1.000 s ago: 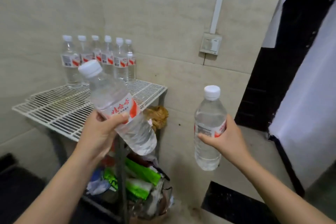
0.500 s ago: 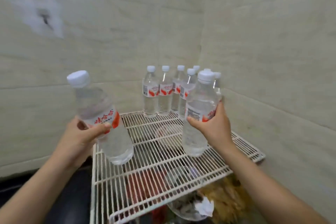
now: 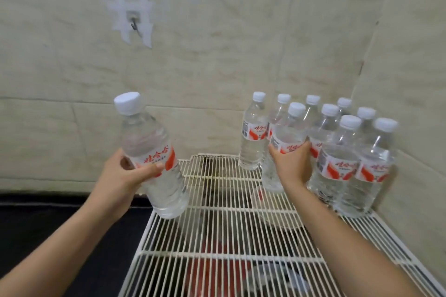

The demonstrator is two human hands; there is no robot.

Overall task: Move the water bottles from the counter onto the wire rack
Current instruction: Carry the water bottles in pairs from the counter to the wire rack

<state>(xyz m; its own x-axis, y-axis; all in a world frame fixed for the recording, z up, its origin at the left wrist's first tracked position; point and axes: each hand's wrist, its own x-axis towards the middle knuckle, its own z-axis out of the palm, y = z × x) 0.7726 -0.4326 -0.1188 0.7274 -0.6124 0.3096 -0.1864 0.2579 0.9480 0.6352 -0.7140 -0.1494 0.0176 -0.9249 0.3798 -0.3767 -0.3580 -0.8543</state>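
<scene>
My left hand [image 3: 125,173] grips a clear water bottle [image 3: 149,147] with a white cap and red label, tilted, held over the left edge of the white wire rack [image 3: 217,236]. My right hand [image 3: 290,164] is wrapped around a second water bottle [image 3: 286,137], which stands upright at the rack's back, pressed against a cluster of several standing bottles [image 3: 347,159] in the right rear corner. Whether its base touches the wires is hidden by my hand.
Beige tiled walls close the rack in at the back and right. A taped hook [image 3: 134,24] hangs on the back wall. A dark surface [image 3: 60,219] lies left of the rack. Red and pale items show through the wires below.
I have come closer to the rack. My right hand carried its bottle back and right, up against the standing cluster. My left hand still holds its bottle near the rack's left edge.
</scene>
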